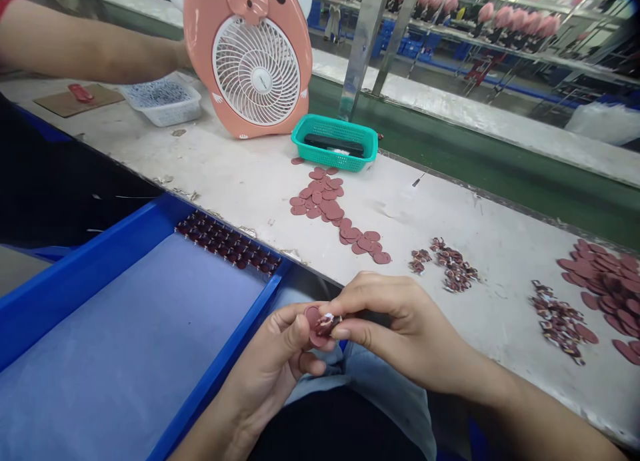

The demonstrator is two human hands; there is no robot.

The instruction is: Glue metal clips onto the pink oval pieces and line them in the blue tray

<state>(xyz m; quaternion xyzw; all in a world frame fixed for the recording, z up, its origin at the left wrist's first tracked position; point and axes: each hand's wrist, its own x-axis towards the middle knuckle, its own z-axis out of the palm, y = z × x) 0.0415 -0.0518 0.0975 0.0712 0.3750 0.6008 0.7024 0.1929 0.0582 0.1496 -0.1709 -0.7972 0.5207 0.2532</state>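
Note:
Above my lap, my left hand [285, 348] pinches a reddish-brown oval disc [314, 318] between thumb and fingers. My right hand [385, 321] meets it from the right, thumb and forefinger closed on a small dark brown piece with a whitish part [327, 322], which lies against the disc. How the two join is hidden by the fingertips. Beyond my hands, loose oval discs [330, 208] lie scattered on the worktable. Small brown-and-white pieces [455, 266] form little heaps to the right, with another heap [557, 324] nearer the right edge.
A blue tray [220, 328] at left holds rows of dark pieces [227, 242]. On the white worktable [240, 174] stand an orange fan [200, 21], a green basket [335, 160] and a white basket [175, 113]. More discs [605, 281] pile up at right. Another person's arm [100, 44] reaches in top left.

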